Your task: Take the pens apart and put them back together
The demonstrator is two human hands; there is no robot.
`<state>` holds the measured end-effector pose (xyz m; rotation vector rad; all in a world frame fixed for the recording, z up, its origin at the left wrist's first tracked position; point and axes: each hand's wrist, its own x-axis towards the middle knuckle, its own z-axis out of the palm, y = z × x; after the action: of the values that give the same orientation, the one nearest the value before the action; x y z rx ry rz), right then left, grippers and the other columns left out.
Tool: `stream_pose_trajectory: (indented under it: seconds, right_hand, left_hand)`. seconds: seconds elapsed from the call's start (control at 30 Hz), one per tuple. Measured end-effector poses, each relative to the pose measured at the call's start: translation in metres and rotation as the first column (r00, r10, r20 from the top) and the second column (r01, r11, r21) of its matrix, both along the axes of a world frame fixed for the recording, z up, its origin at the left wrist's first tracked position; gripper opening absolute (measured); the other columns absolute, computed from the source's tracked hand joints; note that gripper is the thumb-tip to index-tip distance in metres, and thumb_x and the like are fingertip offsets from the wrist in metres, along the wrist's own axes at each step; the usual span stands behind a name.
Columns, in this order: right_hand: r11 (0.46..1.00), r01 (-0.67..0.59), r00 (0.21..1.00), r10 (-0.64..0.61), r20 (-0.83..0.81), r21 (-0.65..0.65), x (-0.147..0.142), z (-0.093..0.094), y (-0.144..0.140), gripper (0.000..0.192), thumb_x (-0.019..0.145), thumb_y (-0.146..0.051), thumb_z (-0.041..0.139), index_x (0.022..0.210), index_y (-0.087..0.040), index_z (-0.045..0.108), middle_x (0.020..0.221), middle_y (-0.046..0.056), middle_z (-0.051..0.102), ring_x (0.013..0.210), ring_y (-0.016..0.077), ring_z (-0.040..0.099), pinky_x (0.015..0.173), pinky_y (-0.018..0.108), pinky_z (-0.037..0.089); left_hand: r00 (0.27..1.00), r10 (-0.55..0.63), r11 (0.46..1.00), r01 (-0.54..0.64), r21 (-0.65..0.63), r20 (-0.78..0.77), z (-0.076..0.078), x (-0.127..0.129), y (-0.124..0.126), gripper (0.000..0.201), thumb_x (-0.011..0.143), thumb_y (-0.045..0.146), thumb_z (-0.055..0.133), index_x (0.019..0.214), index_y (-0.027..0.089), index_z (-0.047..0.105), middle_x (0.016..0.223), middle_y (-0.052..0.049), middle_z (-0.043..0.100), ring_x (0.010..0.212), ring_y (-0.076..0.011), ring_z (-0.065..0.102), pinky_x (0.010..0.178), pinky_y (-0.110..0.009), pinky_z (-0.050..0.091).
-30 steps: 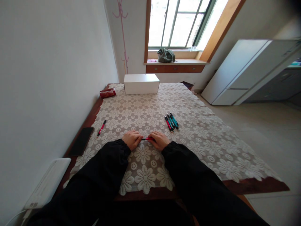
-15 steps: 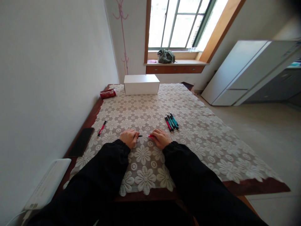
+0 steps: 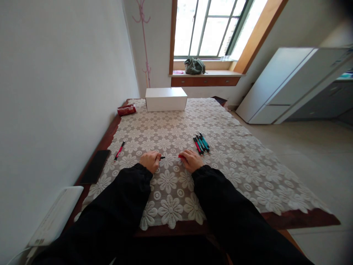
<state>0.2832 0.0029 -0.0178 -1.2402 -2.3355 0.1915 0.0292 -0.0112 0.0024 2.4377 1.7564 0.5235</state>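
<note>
Covering the table, a lace cloth [image 3: 234,162] bears a white box [image 3: 166,98] far off, a pen cluster [image 3: 201,142] right, and one stray pen [image 3: 119,150] left. Near the middle, the left hand [image 3: 149,161] and right hand [image 3: 191,160] each pinch one end of a red pen [image 3: 171,157], apparently drawn apart lengthwise; its thin core shows between them.

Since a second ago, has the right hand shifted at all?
Yes. The right hand has slid to the right and a little farther up the table, closer to the bunch of pens, drawing away from the left hand.
</note>
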Motion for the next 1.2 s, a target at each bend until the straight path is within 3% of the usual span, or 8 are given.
stream_pose_trajectory:
  seconds: [0.5, 0.67, 0.8, 0.97, 1.2]
  right_hand:
    - [0.999, 0.047, 0.997, -0.048, 0.052, 0.021, 0.001, 0.001, -0.001, 0.016, 0.086, -0.022, 0.059, 0.101, -0.023, 0.067, 0.108, 0.007, 0.064, 0.108, 0.0251, 0.052, 0.095, 0.041, 0.042]
    - [0.999, -0.036, 0.999, 0.036, 0.002, 0.032, -0.003, 0.001, -0.004, 0.022, 0.085, -0.023, 0.062, 0.107, -0.024, 0.065, 0.114, 0.007, 0.063, 0.11, 0.025, 0.052, 0.096, 0.042, 0.042]
    - [0.992, -0.119, 0.992, 0.121, -0.04, 0.045, -0.006, 0.001, -0.006, 0.02, 0.087, -0.027, 0.063, 0.107, -0.025, 0.065, 0.113, 0.006, 0.064, 0.108, 0.0237, 0.053, 0.096, 0.041, 0.042]
    - [0.989, -0.142, 0.988, 0.144, -0.055, 0.042, -0.007, 0.003, -0.006, 0.008, 0.089, -0.028, 0.061, 0.093, -0.024, 0.067, 0.104, 0.005, 0.066, 0.103, 0.0212, 0.056, 0.095, 0.038, 0.042]
    - [0.999, -0.046, 0.997, 0.047, -0.066, 0.02, -0.005, 0.0, -0.003, 0.008, 0.087, -0.021, 0.061, 0.087, -0.024, 0.068, 0.109, 0.006, 0.064, 0.107, 0.0227, 0.053, 0.094, 0.04, 0.045]
  left_hand:
    - [0.998, -0.058, 0.998, 0.057, -0.022, -0.018, 0.003, 0.002, -0.002, 0.035, 0.098, 0.036, 0.038, 0.077, 0.02, 0.061, 0.085, -0.005, 0.065, 0.082, -0.0188, 0.058, 0.071, -0.03, 0.038]
    - [0.994, -0.109, 0.994, 0.109, -0.024, -0.019, 0.003, 0.002, -0.002, 0.034, 0.098, 0.039, 0.038, 0.082, 0.021, 0.063, 0.087, -0.005, 0.066, 0.084, -0.0185, 0.059, 0.074, -0.03, 0.04]
    - [0.994, -0.109, 0.994, 0.109, -0.019, 0.017, 0.003, 0.003, -0.002, 0.034, 0.098, 0.04, 0.04, 0.084, 0.021, 0.064, 0.088, -0.005, 0.067, 0.085, -0.0179, 0.059, 0.074, -0.029, 0.04]
    - [0.981, -0.167, 0.985, 0.17, -0.028, 0.097, 0.003, 0.002, -0.003, 0.034, 0.096, 0.044, 0.044, 0.086, 0.021, 0.067, 0.088, -0.004, 0.067, 0.083, -0.0169, 0.059, 0.075, -0.029, 0.042]
    - [0.966, -0.152, 0.987, 0.16, -0.021, 0.211, 0.004, 0.002, -0.002, 0.025, 0.093, 0.042, 0.051, 0.091, 0.022, 0.066, 0.093, -0.005, 0.067, 0.086, -0.0173, 0.061, 0.077, -0.029, 0.046]
